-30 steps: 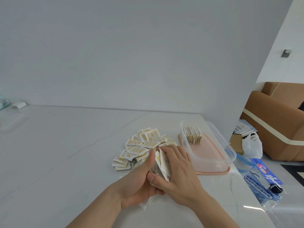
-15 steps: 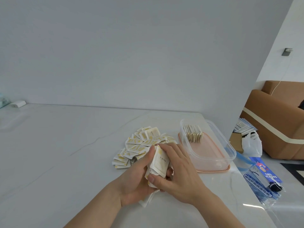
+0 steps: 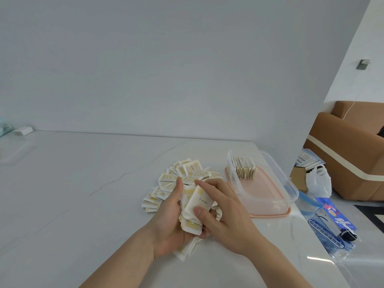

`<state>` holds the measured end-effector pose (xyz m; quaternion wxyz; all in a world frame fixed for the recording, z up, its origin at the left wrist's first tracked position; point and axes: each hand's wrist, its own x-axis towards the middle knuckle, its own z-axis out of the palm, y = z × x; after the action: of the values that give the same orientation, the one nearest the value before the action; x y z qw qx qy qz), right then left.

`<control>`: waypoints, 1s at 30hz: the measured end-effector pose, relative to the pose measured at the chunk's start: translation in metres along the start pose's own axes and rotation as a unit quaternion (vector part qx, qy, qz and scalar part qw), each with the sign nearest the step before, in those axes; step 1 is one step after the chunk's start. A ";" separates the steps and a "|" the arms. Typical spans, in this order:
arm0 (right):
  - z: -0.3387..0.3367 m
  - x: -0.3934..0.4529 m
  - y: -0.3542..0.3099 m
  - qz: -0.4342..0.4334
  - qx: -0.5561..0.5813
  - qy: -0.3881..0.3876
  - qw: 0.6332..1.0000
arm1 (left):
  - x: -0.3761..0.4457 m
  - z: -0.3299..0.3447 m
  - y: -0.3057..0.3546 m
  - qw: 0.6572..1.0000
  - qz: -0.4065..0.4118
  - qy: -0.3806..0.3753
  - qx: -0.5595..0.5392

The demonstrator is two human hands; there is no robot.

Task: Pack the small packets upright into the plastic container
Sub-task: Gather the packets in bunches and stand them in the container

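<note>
My left hand (image 3: 169, 226) grips a loose bunch of small white and yellow packets (image 3: 192, 217) just above the table. My right hand (image 3: 225, 213) pinches the front packet (image 3: 198, 202) of that bunch between thumb and fingers. Behind my hands a pile of the same packets (image 3: 178, 177) lies spread flat on the table. To the right stands a clear plastic container (image 3: 291, 189) on a pink lid. A short row of packets (image 3: 245, 168) stands upright at the container's far end.
The white marble table (image 3: 72, 194) ends at its right edge near the container. A printed plastic bag (image 3: 332, 225) lies at the right edge. Beyond it, on the floor, are a white bag (image 3: 318, 181) and a brown sofa (image 3: 353, 154). A small white box (image 3: 24, 130) sits far left.
The bunch of packets has been lifted and turned in my hands. My right thumb and fingers now pinch one packet at the front, with its printed face showing.
</note>
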<state>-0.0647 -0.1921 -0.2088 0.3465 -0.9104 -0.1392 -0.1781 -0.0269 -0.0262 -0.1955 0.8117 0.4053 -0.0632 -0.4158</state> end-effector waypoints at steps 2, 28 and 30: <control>0.001 -0.001 -0.001 -0.010 -0.014 -0.014 1.000 | 0.000 -0.001 -0.001 1.000 -0.002 0.008 -0.002; 0.003 0.001 0.002 -0.002 -0.022 0.034 0.999 | 0.000 -0.005 0.001 0.998 0.025 -0.034 0.043; 0.003 0.001 0.003 0.003 -0.022 0.030 0.999 | 0.000 -0.007 0.001 0.998 0.025 -0.029 0.042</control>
<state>-0.0622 -0.1917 -0.2124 0.3309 -0.9126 -0.1219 -0.2069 -0.0231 -0.0221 -0.1999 0.8020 0.4248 -0.1139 -0.4042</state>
